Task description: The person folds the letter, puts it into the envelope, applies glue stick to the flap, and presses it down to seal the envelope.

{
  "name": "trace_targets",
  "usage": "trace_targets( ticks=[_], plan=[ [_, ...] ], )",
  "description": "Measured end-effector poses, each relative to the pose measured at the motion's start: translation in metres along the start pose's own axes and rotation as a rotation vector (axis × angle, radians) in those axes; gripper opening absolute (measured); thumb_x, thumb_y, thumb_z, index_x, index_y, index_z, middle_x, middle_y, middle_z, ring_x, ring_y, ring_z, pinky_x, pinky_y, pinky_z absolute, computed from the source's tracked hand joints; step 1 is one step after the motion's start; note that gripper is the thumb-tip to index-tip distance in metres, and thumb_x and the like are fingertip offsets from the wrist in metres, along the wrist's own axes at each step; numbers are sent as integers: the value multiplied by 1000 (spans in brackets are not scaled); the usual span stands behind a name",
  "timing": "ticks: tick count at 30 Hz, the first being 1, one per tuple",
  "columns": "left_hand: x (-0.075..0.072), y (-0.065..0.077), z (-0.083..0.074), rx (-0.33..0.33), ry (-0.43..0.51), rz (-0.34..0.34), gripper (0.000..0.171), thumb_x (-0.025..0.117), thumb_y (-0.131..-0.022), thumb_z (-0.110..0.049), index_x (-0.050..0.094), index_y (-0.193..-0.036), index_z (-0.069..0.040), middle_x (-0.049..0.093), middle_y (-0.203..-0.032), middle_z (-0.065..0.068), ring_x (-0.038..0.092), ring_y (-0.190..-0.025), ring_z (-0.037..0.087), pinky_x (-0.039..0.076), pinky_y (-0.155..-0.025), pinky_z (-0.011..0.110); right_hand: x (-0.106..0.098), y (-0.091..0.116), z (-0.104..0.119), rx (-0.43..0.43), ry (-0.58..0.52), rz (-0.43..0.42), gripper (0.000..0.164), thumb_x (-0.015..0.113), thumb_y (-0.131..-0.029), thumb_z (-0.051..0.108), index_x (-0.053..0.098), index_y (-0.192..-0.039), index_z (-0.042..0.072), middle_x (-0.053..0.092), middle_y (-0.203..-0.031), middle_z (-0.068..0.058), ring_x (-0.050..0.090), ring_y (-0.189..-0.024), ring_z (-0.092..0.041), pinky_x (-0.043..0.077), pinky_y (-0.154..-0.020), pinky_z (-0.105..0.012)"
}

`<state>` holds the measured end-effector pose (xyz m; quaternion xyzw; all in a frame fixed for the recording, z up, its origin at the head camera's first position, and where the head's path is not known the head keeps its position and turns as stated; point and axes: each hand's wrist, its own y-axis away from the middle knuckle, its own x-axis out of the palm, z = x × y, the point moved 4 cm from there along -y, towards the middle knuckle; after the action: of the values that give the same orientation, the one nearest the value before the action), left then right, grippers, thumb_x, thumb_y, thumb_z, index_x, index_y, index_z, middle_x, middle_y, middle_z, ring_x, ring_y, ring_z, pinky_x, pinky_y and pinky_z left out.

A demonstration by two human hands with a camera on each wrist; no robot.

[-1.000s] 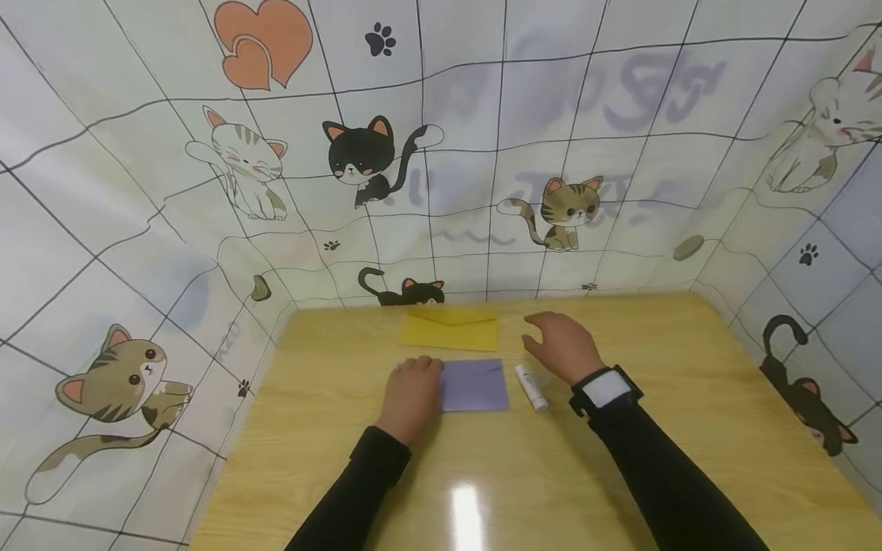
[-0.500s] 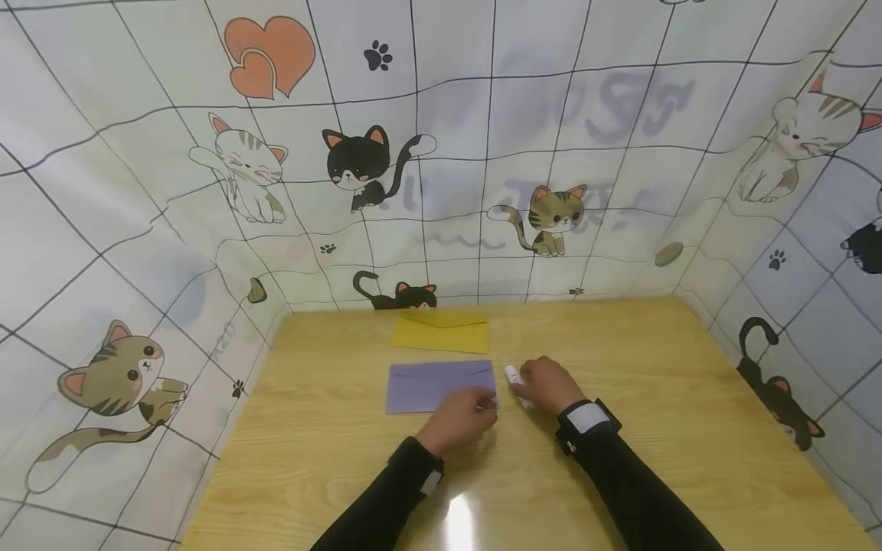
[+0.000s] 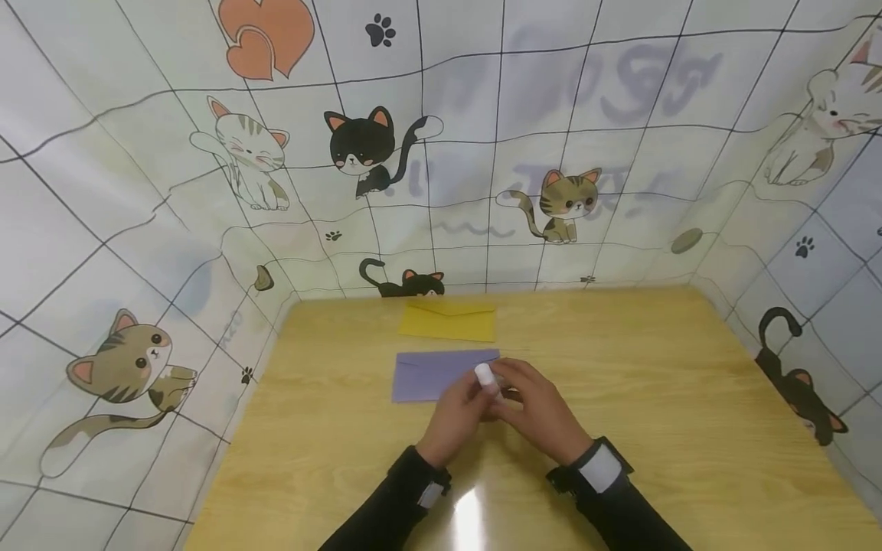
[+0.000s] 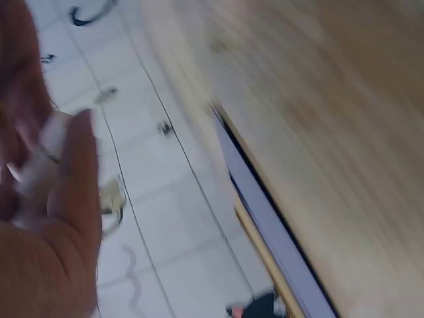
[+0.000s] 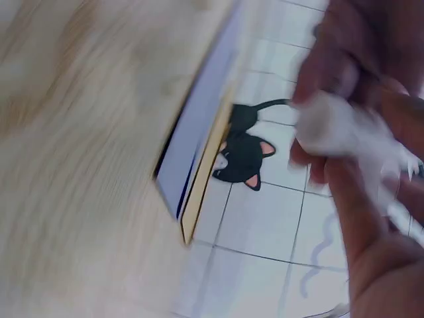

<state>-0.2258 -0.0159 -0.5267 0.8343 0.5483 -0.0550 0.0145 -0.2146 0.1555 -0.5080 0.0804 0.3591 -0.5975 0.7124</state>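
Note:
Both hands meet over the table, holding a small white glue stick that leans with its white end up. My left hand grips it from the left, thumb and fingers closed around it. From the other side, the fingers of my right hand curl about the same stick. Blurred in the right wrist view, the glue stick lies between fingertips and thumb. Just behind the hands a purple envelope lies flat on the table, its right part covered by them.
A yellow envelope lies behind the purple one, near the back edge of the wooden table. A white cloth printed with cats and grid lines hangs behind the table and on both sides.
My right hand has reached down to the glue stick, picked it up off the table and brought it left. My left hand has left the purple envelope and now grips the stick too.

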Motion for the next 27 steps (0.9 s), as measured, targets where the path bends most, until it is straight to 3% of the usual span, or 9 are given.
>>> trace_targets(
  ticks=[3,6,12,14,18,23,27],
  plan=[
    [-9,6,-8,109,-169,-40,32,68,-116,-28,72,-141,-9,79,-132,16,78,-118,27,69,-93,31,-15,2,6,-33,-13,-22,51,80,-104,2,69,-154,8,71,-152,-15,77,-128,-37,70,-100,-40],
    [-17,10,-13,178,-281,-49,31,75,-112,-24,76,-140,-11,80,-134,12,76,-125,32,67,-95,28,-27,1,12,-44,-5,-35,46,79,-105,1,68,-149,5,78,-139,-14,81,-121,-35,70,-99,-45],
    [-25,14,-13,226,-392,-56,33,81,-107,-21,79,-138,-9,82,-133,11,75,-122,28,62,-100,29,-32,-4,23,-114,129,-35,32,90,-98,7,77,-127,12,82,-124,-5,80,-100,-19,69,-85,-34],
    [-27,15,-13,232,-429,-66,31,80,-108,-22,79,-137,-10,82,-131,10,75,-117,26,61,-98,29,-31,-3,27,-189,171,-64,34,93,-93,5,82,-124,14,82,-124,-4,78,-97,-17,68,-82,-32],
    [-29,17,-14,254,-497,-68,28,78,-109,-21,81,-134,-10,84,-127,8,76,-115,26,59,-98,34,-30,-1,31,-366,222,-113,43,96,-85,0,84,-123,14,84,-123,-4,81,-106,-22,70,-88,-34],
    [-28,17,-20,313,-607,-49,28,77,-108,-18,82,-134,-7,84,-125,11,78,-114,28,64,-101,42,-29,-1,36,-608,307,-161,55,100,-73,-7,84,-124,9,84,-120,-6,83,-104,-25,69,-88,-32],
    [-26,17,-26,359,-657,-58,29,78,-106,-15,82,-134,-6,84,-123,11,79,-112,27,65,-99,42,-25,-1,40,-688,317,-163,59,98,-74,-7,83,-129,6,80,-121,-9,80,-102,-24,68,-88,-28]
  ],
)
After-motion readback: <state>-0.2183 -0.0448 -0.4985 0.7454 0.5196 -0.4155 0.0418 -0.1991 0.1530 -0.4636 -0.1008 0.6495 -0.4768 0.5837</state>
